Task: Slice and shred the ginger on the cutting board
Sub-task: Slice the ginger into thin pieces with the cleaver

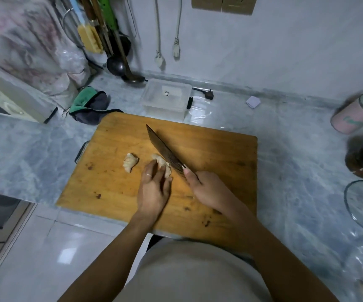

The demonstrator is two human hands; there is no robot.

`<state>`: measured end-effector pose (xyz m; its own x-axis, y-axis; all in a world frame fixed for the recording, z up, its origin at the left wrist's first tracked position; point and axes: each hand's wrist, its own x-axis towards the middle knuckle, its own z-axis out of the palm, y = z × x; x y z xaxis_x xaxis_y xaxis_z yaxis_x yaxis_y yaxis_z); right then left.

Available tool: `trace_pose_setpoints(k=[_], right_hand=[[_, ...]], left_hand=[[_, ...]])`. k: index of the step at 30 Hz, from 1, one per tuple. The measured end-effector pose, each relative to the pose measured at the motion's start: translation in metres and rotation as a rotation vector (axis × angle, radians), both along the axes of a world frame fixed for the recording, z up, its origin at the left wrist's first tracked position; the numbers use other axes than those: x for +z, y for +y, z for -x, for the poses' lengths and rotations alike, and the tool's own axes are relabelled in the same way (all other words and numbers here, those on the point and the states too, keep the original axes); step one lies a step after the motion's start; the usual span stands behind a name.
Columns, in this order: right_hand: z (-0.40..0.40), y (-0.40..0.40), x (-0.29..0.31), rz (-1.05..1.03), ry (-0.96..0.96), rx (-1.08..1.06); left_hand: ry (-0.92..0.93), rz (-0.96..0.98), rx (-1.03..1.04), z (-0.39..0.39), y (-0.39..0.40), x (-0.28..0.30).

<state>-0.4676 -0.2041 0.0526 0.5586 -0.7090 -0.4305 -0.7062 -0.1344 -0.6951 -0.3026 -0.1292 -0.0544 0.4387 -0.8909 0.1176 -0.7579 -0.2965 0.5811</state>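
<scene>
Head camera shows the left hand (154, 184) holding the ginger (162, 164) down on the cutting board (209, 149) while the right hand (206, 188) grips the cleaver (165, 149) against it, so I'd tuck those fingers back and cut thin.

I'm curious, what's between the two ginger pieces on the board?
Only bare cutting board lies between the loose ginger piece and the held ginger piece, in the head view.
</scene>
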Motion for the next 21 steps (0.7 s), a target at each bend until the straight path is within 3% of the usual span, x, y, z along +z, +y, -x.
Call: trace_pose_setpoints(k=[6, 21], right_hand=[[0.012, 0.004, -0.005, 0.010, -0.030, 0.012], [0.007, 0.008, 0.000, 0.006, 0.013, 0.037]], left_hand=[[-0.098, 0.033, -0.057, -0.008, 0.000, -0.004], [-0.110, 0.077, -0.083, -0.008, -0.004, -0.008]])
